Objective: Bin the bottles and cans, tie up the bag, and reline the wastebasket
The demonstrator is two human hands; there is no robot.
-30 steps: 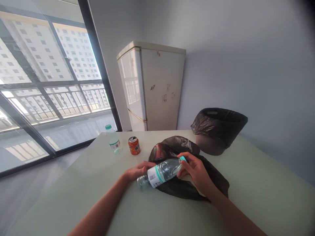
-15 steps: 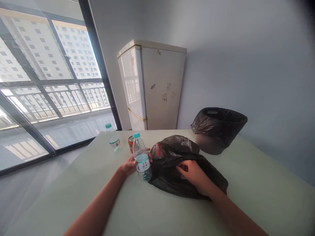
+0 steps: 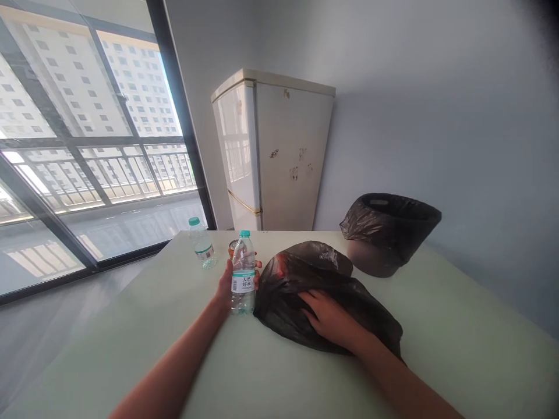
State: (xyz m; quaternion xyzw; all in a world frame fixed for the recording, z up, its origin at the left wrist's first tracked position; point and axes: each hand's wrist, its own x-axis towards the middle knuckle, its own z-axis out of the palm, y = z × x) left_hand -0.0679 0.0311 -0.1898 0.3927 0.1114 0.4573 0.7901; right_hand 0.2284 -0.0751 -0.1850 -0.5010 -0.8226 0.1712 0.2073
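Observation:
My left hand (image 3: 225,285) is wrapped around a clear plastic water bottle (image 3: 243,283) with a teal cap and a white label; it stands upright at the table surface. Flat on a crumpled black garbage bag (image 3: 371,314) lies my right hand (image 3: 325,317), its fingers stretched out over the plastic. Something red shows faintly through the bag's left part, its shape hidden. Behind the held bottle, a drink can (image 3: 233,249) is mostly covered. Another clear bottle (image 3: 203,247) with a teal cap stands farther left.
A bin (image 3: 375,256) lined with a black bag stands at the table's right back. All these things are on a pale green table (image 3: 166,314). Beyond its far edge are a white refrigerator (image 3: 292,128) and, at left, a glass sliding door (image 3: 96,145).
The water bottle has gone from tilted to upright and shifted slightly left in my left hand. My right hand has gone from pinching the bag to lying spread on it.

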